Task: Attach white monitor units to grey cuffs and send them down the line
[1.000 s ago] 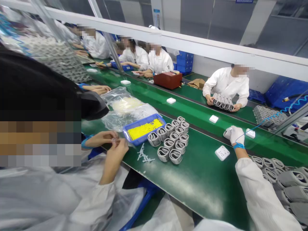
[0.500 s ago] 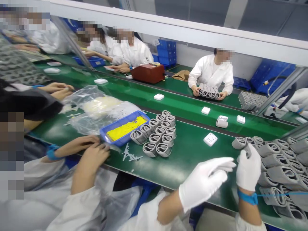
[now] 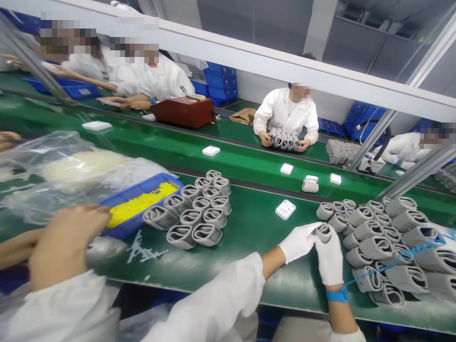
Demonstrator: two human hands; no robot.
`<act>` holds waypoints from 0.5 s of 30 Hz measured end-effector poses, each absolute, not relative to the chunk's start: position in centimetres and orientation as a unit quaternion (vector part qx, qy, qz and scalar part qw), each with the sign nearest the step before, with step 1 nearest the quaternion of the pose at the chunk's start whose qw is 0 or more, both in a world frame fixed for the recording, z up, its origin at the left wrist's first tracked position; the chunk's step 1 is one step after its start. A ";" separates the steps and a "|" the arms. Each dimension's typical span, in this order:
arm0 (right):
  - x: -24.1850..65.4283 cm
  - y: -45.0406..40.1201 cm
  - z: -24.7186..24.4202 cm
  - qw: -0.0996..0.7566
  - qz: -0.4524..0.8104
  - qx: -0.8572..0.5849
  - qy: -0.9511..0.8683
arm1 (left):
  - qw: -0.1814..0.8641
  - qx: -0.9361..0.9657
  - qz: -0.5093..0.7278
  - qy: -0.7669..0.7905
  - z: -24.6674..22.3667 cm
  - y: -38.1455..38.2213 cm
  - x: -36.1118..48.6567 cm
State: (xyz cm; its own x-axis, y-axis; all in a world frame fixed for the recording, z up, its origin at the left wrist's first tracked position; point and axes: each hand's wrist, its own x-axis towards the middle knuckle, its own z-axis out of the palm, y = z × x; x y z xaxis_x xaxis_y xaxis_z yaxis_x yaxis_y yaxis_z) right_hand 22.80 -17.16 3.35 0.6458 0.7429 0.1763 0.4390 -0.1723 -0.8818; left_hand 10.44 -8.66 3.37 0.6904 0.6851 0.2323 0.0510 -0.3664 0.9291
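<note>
My white-gloved left hand (image 3: 300, 242) and my white-gloved right hand (image 3: 329, 259) meet over the green bench, both closed on one small grey rolled cuff (image 3: 323, 232). The right fingers wrap its right side; the left fingertips pinch its left edge. A blue wrist strap with a coiled cord is on my right wrist. Just beyond my hands lies a white square device (image 3: 285, 209) with dark marks on its face. To the right stands a large group of similar rolled cuffs (image 3: 375, 247), partly stacked.
More rolled cuffs (image 3: 202, 216) stand left of my arms, beside a blue tray (image 3: 137, 189) of yellow pieces and some white strips (image 3: 146, 249). A co-worker's blurred hands (image 3: 67, 237) are at the left. Behind, a green conveyor (image 3: 245, 161) carries white devices; a co-worker opposite holds a row of cuffs.
My left hand, held out with its fingers apart before, has moved to my right hand and now grips a cuff with it. The right hand has drawn the cuff away from the group. The view has shifted right.
</note>
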 end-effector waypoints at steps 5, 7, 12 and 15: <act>21.3 -15.5 3.3 0.518 0.229 -0.726 -0.389 | 0.363 0.804 0.366 0.295 3.4 -5.3 6.1; 21.1 -14.1 3.0 0.533 0.256 -0.712 -0.378 | 0.278 0.795 0.372 0.390 3.9 -3.6 4.7; 21.5 -8.8 2.3 0.648 0.343 -0.601 -0.319 | 0.176 0.799 0.259 0.514 4.5 -1.7 4.3; 21.5 -5.6 2.2 0.681 0.384 -0.547 -0.300 | 0.146 0.832 0.215 0.490 4.4 -2.0 5.1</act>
